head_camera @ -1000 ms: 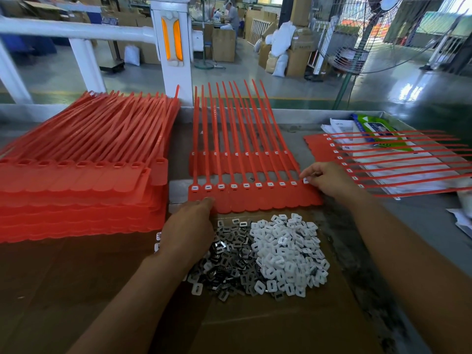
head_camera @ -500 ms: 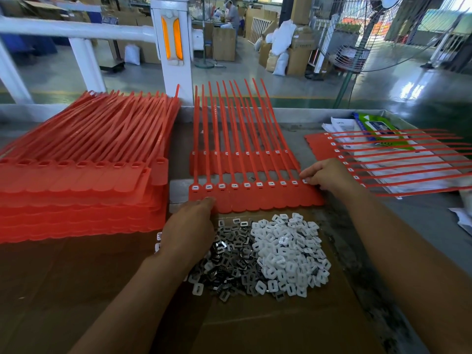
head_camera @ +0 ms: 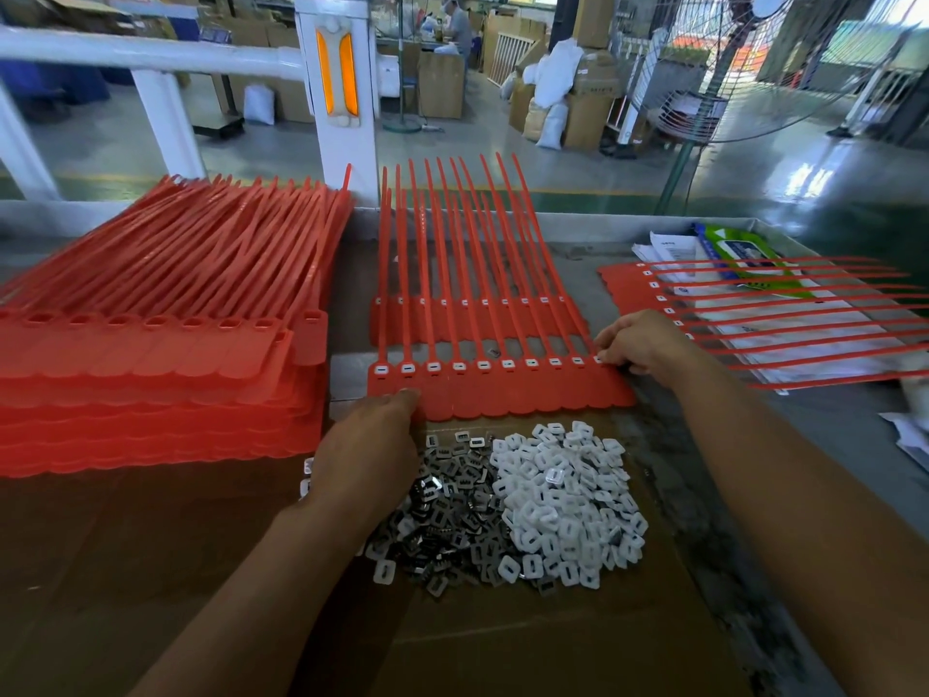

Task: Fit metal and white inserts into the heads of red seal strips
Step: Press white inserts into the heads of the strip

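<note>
Left hand [head_camera: 372,455] flat, pinning strip row [head_camera: 502,394]; right hand [head_camera: 638,344] grip curled at row's right end, contents hidden. Press square, seat flush.

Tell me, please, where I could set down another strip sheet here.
The brown cardboard sheet is bare at near left, between the tall stack of red seal strips and the left forearm, and between both forearms, below the grey metal inserts and white plastic inserts. Crowded: the middle red strip sheet and the white papers at right.
</note>
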A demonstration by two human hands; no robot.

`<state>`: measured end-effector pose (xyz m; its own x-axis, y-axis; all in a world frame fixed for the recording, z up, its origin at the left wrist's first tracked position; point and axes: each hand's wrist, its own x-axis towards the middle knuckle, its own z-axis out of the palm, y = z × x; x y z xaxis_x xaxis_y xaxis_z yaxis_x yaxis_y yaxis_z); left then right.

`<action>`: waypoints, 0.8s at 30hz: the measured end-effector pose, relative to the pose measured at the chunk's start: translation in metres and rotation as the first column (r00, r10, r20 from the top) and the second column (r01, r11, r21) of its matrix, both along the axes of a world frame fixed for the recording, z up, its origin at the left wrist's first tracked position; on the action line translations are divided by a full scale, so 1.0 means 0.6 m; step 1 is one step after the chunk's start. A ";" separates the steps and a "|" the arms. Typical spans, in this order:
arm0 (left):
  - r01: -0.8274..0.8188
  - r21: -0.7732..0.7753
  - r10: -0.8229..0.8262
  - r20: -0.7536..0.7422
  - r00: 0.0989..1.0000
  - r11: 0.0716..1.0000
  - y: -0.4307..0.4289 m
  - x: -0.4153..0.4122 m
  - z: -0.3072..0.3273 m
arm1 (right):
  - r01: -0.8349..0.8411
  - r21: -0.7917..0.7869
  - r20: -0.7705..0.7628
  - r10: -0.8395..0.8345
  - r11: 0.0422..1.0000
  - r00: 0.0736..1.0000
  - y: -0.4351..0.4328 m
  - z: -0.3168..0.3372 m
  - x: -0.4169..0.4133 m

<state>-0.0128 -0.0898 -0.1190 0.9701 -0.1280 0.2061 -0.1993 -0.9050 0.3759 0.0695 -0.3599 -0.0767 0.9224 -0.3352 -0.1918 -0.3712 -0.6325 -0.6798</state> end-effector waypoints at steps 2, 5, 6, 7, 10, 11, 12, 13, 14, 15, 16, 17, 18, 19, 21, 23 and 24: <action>-0.001 -0.003 0.001 0.002 1.000 1.000 0.000 0.001 -0.001 | -0.003 -0.002 0.006 0.003 1.000 1.000 -0.004 -0.004 0.000; 0.001 -0.002 -0.001 0.001 1.000 1.000 0.000 0.001 -0.001 | -0.021 -0.013 0.040 0.022 1.000 0.999 -0.011 -0.013 -0.003; 0.001 -0.001 -0.001 -0.002 1.000 1.000 0.000 0.001 -0.001 | -0.022 -0.011 0.056 0.023 1.000 0.998 -0.013 -0.016 -0.004; 0.001 -0.003 -0.001 -0.005 1.000 1.000 0.000 0.000 0.000 | -0.020 -0.011 0.069 0.021 1.000 0.997 -0.015 -0.018 -0.006; 0.002 -0.013 -0.002 -0.005 1.000 1.000 0.000 0.000 0.001 | -0.019 -0.013 0.030 0.020 1.000 0.999 -0.020 -0.012 -0.013; 0.001 -0.013 -0.001 -0.004 1.000 1.000 0.000 0.000 0.002 | -0.033 -0.007 -0.009 0.033 0.999 0.999 -0.022 -0.008 -0.017; 0.001 -0.012 -0.001 -0.003 1.000 1.000 0.000 0.000 0.002 | -0.057 -0.006 -0.051 0.056 0.998 0.997 -0.024 -0.004 -0.022; 0.002 -0.011 -0.002 -0.002 1.000 1.000 0.000 0.000 0.003 | -0.084 -0.009 -0.089 0.083 0.996 0.993 -0.026 -0.001 -0.026; 0.003 -0.010 -0.003 -0.004 1.000 1.000 0.000 -0.001 0.004 | -0.106 -0.009 -0.117 0.104 0.994 0.988 -0.027 0.001 -0.030; 0.004 -0.011 -0.004 -0.006 1.000 1.000 0.001 -0.001 0.005 | -0.116 -0.002 -0.136 0.115 0.993 0.984 -0.028 0.002 -0.034; 0.002 -0.014 -0.002 -0.009 1.000 1.000 0.000 -0.002 0.006 | -0.114 0.014 -0.147 0.115 0.993 0.982 -0.029 0.001 -0.036; 0.000 -0.017 0.000 -0.011 1.000 1.000 0.001 -0.002 0.007 | -0.106 0.032 -0.154 0.110 0.994 0.982 -0.029 0.000 -0.036; -0.001 -0.019 0.001 -0.010 1.000 1.000 0.000 -0.003 0.007 | -0.097 0.045 -0.158 0.103 0.994 0.982 -0.029 -0.001 -0.037; -0.001 -0.019 0.000 -0.009 1.000 1.000 0.000 -0.003 0.007 | -0.092 0.054 -0.164 0.100 0.994 0.981 -0.028 -0.002 -0.038; 0.000 -0.015 0.000 -0.009 1.000 1.000 0.000 -0.003 0.007 | -0.093 0.079 -0.163 0.105 0.993 0.981 -0.025 -0.003 -0.039; 0.002 -0.010 -0.002 -0.013 1.000 1.000 0.000 -0.002 0.007 | -0.086 0.124 -0.146 0.104 0.989 0.984 -0.022 -0.004 -0.040; 0.001 -0.008 -0.001 -0.013 1.000 1.000 0.000 -0.002 0.007 | -0.078 0.154 -0.133 0.099 0.985 0.986 -0.022 -0.004 -0.042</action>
<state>-0.0143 -0.0900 -0.1150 0.9726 -0.1277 0.1941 -0.1954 -0.9016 0.3859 0.0446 -0.3728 -0.0792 0.9077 -0.2118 -0.3623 -0.4163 -0.5640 -0.7132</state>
